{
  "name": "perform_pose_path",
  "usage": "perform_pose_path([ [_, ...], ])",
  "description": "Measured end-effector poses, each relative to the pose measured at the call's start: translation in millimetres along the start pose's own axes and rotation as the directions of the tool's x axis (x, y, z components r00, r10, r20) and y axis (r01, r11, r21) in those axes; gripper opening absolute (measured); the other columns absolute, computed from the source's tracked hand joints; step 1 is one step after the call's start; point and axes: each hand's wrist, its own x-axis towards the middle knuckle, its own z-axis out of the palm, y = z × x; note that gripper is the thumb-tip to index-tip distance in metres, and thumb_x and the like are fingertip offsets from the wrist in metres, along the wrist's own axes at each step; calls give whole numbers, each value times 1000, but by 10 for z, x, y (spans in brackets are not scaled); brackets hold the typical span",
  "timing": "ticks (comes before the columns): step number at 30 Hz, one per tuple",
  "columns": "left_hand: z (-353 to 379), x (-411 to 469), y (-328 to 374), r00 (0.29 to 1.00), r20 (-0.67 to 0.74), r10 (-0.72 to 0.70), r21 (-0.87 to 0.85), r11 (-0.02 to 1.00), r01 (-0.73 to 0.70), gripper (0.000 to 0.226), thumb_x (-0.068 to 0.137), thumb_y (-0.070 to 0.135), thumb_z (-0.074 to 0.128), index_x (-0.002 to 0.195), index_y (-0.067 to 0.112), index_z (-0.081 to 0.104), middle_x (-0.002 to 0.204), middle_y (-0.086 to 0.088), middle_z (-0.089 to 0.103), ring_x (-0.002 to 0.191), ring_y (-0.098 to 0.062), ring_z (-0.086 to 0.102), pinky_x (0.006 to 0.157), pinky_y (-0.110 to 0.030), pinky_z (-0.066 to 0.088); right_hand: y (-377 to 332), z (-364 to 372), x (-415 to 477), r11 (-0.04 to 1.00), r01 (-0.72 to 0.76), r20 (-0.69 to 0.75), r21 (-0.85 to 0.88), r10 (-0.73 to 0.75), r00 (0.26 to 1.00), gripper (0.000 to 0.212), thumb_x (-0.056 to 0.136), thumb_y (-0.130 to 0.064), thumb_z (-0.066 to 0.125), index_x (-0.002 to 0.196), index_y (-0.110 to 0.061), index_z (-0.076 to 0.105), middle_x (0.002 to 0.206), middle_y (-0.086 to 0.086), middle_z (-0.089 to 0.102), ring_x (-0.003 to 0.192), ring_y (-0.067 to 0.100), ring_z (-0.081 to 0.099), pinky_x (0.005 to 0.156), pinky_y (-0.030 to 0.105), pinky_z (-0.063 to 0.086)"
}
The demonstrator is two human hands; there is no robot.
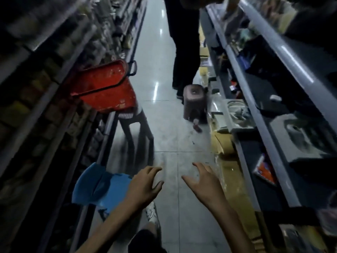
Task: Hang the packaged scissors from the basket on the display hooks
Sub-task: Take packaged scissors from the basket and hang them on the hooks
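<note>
In the head view, low in a narrow shop aisle, the left hand [144, 183] and the right hand [204, 183] hover over the tiled floor [164, 128]. Both are released, with fingers spread and slightly bent, grasping nothing. The red basket [104, 88] rests ahead on the left on top of a dark stool [135, 125], well apart from both hands. Its contents cannot be made out, so no packaged scissors are identifiable, and no display hooks can be picked out in the blur. Probable hazards:

- The basket appears to overhang its narrow perch, so a careless pull on its rim could tip it off the stool.
- A blue stool [96, 185] just beside the left forearm and a brown stool [195, 103] near the right-hand shelving [255, 106] narrow the walkway and present a trip risk.
- A second person [184, 52] stands further up the aisle beside the brown stool, so collision is possible when reaching forward.
- Dim light and motion blur make a misjudged grasp likely.

The floor is glossy pale tile, dusty in the near section, with light streaks reflected further off. Stocked shelving [45, 88] lines the left side. Grey-railed shelves with boxed goods line the right.
</note>
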Motion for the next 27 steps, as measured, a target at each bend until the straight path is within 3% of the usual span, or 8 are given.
perform_pose_path([
  [4, -138, 408, -669, 996, 60, -62, 35, 998, 60, 79, 84, 68, 26, 146, 29, 54, 137, 2, 59, 122, -23, 60, 98, -40, 52, -501, 361, 717, 987, 84, 103, -139, -70, 992, 71, 89, -62, 64, 148, -26, 49, 146, 0, 53, 131, 20, 53, 108, 35, 45],
  [8, -372, 882, -1335, 989, 101, -112, 79, 991, 104, 71, 89, 63, 33, 149, 29, 51, 141, 2, 56, 126, -23, 57, 100, -41, 50, -1073, 730, 1433, 968, 127, 186, -218, -86, 979, 70, 91, -61, 61, 149, -25, 46, 148, 1, 51, 133, 22, 52, 110, 40, 44],
  [14, -854, 1518, -2164, 978, 36, -207, 55, 977, 205, 51, 100, 47, 55, 145, 25, 54, 139, -2, 58, 124, -27, 59, 101, -45, 50, -1768, 1130, 2258, 932, 221, 262, -286, -146, 954, 65, 93, -56, 61, 148, -25, 46, 147, 2, 51, 134, 22, 51, 111, 40, 43],
  [27, -1595, 3140, -3064, 913, -129, -387, -41, 922, 385, 48, 100, 46, 56, 143, 25, 57, 136, 2, 61, 126, -22, 58, 101, -40, 47, -2592, 1553, 4301, 833, 450, 379, -321, -323, 867, 53, 95, -51, 61, 140, -25, 56, 137, 0, 60, 122, 22, 59, 102, 38, 49],
])
